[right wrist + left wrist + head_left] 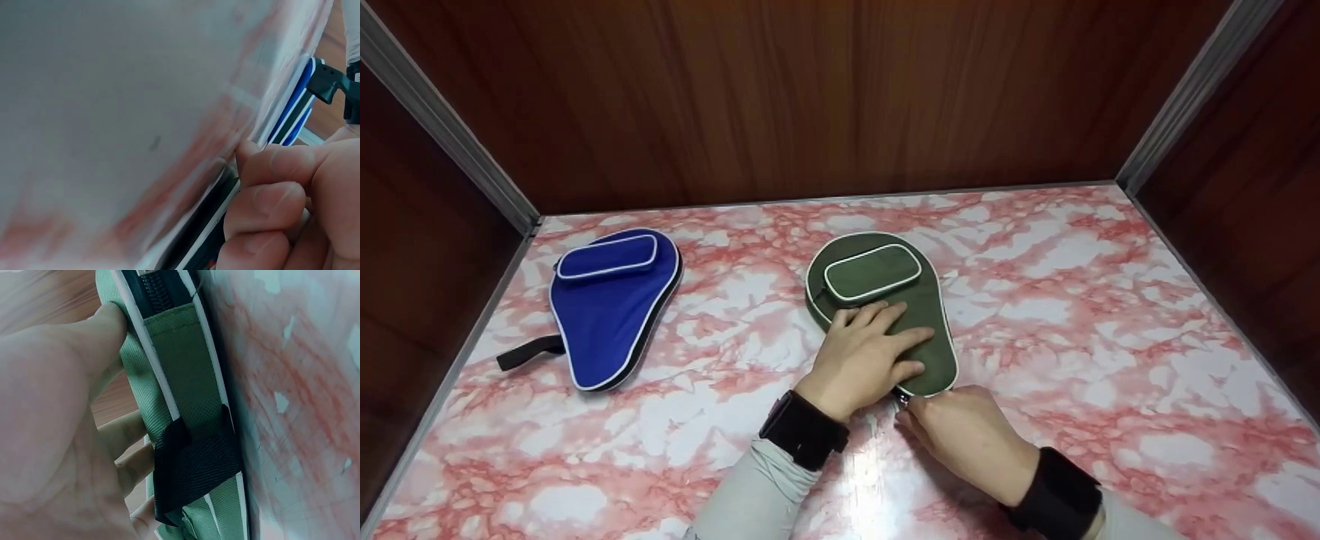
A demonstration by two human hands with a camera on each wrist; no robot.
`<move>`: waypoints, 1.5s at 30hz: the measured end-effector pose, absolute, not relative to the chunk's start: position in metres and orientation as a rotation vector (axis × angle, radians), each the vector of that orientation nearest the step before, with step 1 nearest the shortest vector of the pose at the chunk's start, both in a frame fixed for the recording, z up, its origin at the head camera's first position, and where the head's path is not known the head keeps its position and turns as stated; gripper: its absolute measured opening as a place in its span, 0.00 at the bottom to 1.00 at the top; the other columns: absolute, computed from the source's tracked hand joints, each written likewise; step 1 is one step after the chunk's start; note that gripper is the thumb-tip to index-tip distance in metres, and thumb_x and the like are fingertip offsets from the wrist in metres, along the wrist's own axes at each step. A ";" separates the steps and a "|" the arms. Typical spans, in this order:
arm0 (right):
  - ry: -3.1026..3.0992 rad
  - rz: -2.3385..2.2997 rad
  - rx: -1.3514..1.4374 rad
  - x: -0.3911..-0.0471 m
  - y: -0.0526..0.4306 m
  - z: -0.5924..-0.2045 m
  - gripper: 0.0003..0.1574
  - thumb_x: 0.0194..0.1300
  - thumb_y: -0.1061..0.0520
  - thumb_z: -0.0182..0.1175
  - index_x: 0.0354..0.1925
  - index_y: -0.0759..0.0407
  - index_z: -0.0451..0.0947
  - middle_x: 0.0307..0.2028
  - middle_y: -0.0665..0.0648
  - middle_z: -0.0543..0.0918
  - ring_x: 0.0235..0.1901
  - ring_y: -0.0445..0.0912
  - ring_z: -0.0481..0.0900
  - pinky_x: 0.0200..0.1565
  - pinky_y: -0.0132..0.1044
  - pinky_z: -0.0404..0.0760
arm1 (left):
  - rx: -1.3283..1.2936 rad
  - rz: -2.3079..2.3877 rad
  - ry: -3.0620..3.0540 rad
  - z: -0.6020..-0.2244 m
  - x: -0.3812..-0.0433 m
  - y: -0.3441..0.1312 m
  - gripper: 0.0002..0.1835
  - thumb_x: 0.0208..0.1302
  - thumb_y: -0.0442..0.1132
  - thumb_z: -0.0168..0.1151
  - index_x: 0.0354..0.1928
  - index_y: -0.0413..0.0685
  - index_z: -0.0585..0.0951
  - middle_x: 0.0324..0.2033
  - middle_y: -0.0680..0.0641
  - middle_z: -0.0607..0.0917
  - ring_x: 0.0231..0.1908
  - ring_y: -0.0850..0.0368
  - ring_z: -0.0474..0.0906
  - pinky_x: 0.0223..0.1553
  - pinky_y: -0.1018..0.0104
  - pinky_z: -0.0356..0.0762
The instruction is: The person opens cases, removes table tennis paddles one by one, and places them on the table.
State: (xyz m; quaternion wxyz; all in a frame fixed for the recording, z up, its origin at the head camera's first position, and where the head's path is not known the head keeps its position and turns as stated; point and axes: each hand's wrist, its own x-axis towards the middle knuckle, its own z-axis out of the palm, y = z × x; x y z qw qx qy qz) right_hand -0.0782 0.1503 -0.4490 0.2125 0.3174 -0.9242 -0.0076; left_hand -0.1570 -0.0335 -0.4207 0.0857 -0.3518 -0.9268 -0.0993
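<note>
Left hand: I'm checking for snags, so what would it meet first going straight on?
Probably the white-edged pocket on the green case, just beyond the fingertips of the left hand; whether they touch is unclear.

A table (pixel 1110 337) with a glossy top, marbled in red and white, carries two cases, well apart and each broad at the far end and narrow at the near end. At left, a blue case (pixel 604 322) trimmed in white lies flat with its pocket (pixel 607 259) facing up, a black strap (pixel 531 352) reaching out from its left side. Near the middle, a green case (pixel 921 306), also edged in white, lies pocket side up, its narrow end angled slightly to the right. Just in front of the green case, light gleams white off the marbled surface, which stretches bare to the right.
</note>
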 end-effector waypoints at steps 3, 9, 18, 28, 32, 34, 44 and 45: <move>-2.562 -0.045 0.879 -0.080 0.147 -0.448 0.23 0.69 0.46 0.76 0.22 0.50 0.78 0.14 0.48 0.75 0.14 0.46 0.76 0.18 0.43 0.71 | -1.047 -0.290 -2.755 -0.421 -0.157 -0.034 0.26 0.79 0.62 0.62 0.74 0.73 0.82 0.77 0.46 0.77 0.76 0.46 0.71 0.66 0.47 0.69; -2.584 0.009 0.886 -0.081 0.147 -0.447 0.23 0.70 0.44 0.76 0.23 0.51 0.80 0.16 0.49 0.78 0.14 0.47 0.78 0.18 0.44 0.73 | -1.056 -0.306 -2.762 -0.421 -0.157 -0.034 0.25 0.80 0.61 0.62 0.74 0.72 0.83 0.77 0.46 0.77 0.76 0.46 0.71 0.67 0.46 0.69; -2.710 0.331 0.896 -0.084 0.175 -0.436 0.23 0.77 0.42 0.70 0.24 0.45 0.82 0.17 0.44 0.81 0.19 0.45 0.83 0.23 0.47 0.78 | -1.082 -0.440 -2.791 -0.417 -0.157 -0.034 0.22 0.83 0.58 0.60 0.70 0.64 0.86 0.77 0.42 0.76 0.79 0.40 0.68 0.76 0.37 0.64; -2.787 0.486 0.608 -0.118 0.223 -0.428 0.10 0.79 0.51 0.68 0.38 0.52 0.89 0.33 0.51 0.89 0.34 0.50 0.88 0.40 0.55 0.86 | -0.917 -0.328 -2.754 -0.411 -0.158 -0.015 0.26 0.78 0.64 0.63 0.57 0.48 0.82 0.54 0.42 0.85 0.61 0.41 0.82 0.68 0.45 0.75; -2.779 0.470 0.591 -0.136 0.227 -0.426 0.10 0.78 0.54 0.67 0.48 0.59 0.90 0.44 0.58 0.90 0.47 0.57 0.87 0.49 0.59 0.86 | -0.714 -0.148 -2.807 -0.405 -0.151 0.005 0.36 0.70 0.71 0.67 0.58 0.45 0.83 0.48 0.40 0.83 0.50 0.41 0.84 0.51 0.49 0.84; -2.772 0.464 0.603 -0.144 0.227 -0.426 0.12 0.78 0.55 0.66 0.50 0.62 0.89 0.47 0.60 0.89 0.51 0.59 0.85 0.51 0.59 0.85 | -0.595 -0.087 -2.863 -0.402 -0.149 0.017 0.41 0.66 0.75 0.68 0.59 0.45 0.83 0.49 0.38 0.83 0.48 0.41 0.85 0.43 0.49 0.86; -2.744 0.560 0.726 -0.160 0.230 -0.439 0.20 0.76 0.61 0.67 0.62 0.69 0.85 0.59 0.66 0.87 0.64 0.64 0.80 0.66 0.59 0.78 | -0.226 0.271 -2.925 -0.405 -0.146 0.066 0.35 0.63 0.72 0.70 0.57 0.52 0.82 0.50 0.37 0.83 0.50 0.35 0.86 0.31 0.50 0.85; -2.741 0.565 0.745 -0.160 0.231 -0.439 0.21 0.76 0.62 0.66 0.63 0.70 0.85 0.60 0.66 0.87 0.64 0.64 0.80 0.67 0.59 0.77 | -0.215 0.296 -2.902 -0.406 -0.146 0.068 0.32 0.63 0.70 0.71 0.55 0.53 0.81 0.48 0.38 0.83 0.48 0.36 0.86 0.29 0.51 0.85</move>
